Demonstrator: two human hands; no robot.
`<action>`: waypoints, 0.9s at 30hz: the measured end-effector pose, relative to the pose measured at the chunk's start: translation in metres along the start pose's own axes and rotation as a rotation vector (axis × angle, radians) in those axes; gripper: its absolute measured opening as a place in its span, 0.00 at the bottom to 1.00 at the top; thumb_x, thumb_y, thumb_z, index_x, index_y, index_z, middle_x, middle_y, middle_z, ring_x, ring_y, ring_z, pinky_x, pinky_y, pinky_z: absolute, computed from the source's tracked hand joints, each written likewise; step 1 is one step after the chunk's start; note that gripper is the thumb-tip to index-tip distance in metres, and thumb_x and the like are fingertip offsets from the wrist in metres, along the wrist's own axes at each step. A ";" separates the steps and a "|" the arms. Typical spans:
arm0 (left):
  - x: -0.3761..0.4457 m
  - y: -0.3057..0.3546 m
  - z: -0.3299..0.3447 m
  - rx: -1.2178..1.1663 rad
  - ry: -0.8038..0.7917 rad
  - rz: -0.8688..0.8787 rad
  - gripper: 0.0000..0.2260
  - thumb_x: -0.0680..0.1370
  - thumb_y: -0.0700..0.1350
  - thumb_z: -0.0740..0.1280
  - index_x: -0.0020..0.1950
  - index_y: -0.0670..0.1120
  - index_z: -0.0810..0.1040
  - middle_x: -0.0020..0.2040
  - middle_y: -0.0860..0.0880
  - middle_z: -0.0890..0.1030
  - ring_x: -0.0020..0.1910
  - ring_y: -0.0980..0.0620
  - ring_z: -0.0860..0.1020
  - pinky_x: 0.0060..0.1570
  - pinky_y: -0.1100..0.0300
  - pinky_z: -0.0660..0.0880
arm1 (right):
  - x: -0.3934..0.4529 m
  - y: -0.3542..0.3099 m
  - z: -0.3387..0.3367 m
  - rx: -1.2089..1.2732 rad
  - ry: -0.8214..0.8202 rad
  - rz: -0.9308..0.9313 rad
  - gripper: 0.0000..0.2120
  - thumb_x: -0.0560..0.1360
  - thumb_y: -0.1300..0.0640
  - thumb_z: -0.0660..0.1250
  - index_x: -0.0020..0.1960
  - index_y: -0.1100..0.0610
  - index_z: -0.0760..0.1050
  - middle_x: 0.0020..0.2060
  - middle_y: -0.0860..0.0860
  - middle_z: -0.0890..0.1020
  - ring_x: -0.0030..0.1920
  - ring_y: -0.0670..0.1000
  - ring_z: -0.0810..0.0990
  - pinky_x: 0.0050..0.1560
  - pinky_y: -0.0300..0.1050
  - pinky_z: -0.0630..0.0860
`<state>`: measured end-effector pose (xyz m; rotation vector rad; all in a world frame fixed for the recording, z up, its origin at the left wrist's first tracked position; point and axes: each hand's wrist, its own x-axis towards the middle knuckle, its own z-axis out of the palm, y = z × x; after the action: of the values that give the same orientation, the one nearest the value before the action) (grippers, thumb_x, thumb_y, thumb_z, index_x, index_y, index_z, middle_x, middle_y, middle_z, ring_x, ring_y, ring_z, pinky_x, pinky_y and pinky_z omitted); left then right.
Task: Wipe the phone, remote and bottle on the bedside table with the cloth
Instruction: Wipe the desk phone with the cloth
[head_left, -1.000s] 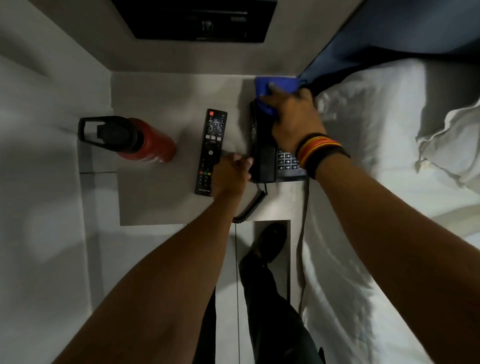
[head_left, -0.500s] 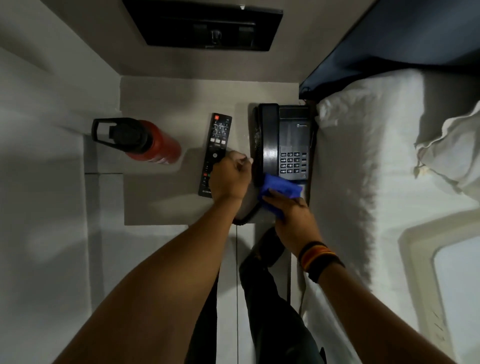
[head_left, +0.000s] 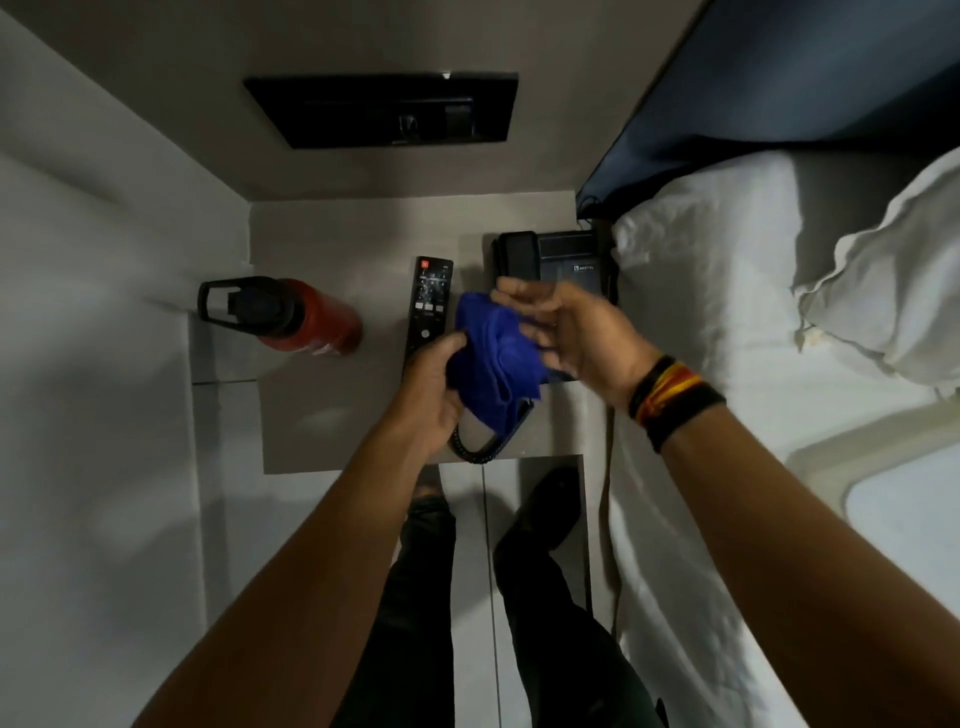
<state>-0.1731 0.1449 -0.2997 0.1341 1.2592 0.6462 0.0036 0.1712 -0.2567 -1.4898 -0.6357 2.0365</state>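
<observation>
Blue and soft, one bunched cloth (head_left: 493, 364) hangs above the bedside table (head_left: 322, 415), gripped at its near left edge by the left hand (head_left: 434, 395), fingers curled shut on the folds. The right hand (head_left: 569, 332) lies loosely spread against the cloth's far side, fingers half open; whether it actually pinches the fabric cannot be told. The limp cloth looks light and should wipe best bunched in the palm. Beyond it lie one slim black remote (head_left: 428, 306), likely light and prone to skid unless steadied at its edges, and one black phone (head_left: 561, 254), its coiled cord (head_left: 475, 449) trailing forward. One red bottle (head_left: 306, 317) stands farther left, probably heavier; grip its body.
</observation>
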 end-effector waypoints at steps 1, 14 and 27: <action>0.007 0.001 -0.002 -0.012 0.004 -0.014 0.09 0.84 0.47 0.66 0.59 0.47 0.83 0.53 0.47 0.88 0.58 0.44 0.84 0.57 0.51 0.80 | 0.009 0.000 -0.004 -0.138 0.091 -0.055 0.19 0.78 0.54 0.61 0.67 0.54 0.76 0.61 0.51 0.83 0.55 0.48 0.84 0.58 0.50 0.80; 0.085 0.020 0.010 1.144 0.185 0.762 0.26 0.79 0.31 0.66 0.78 0.42 0.74 0.75 0.42 0.78 0.74 0.41 0.75 0.77 0.56 0.69 | 0.073 0.045 -0.033 -1.330 0.258 -0.065 0.42 0.77 0.51 0.61 0.80 0.43 0.36 0.82 0.48 0.45 0.80 0.60 0.39 0.75 0.72 0.49; 0.063 -0.020 -0.024 1.980 -0.025 1.022 0.19 0.74 0.37 0.75 0.65 0.44 0.83 0.63 0.42 0.82 0.60 0.38 0.80 0.55 0.47 0.81 | 0.077 0.049 -0.026 -1.308 0.277 -0.021 0.46 0.74 0.50 0.64 0.80 0.44 0.34 0.82 0.49 0.43 0.80 0.61 0.37 0.74 0.73 0.45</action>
<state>-0.1778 0.1551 -0.3693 2.4805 1.3032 -0.0528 0.0027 0.1870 -0.3500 -2.2953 -2.0427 1.2504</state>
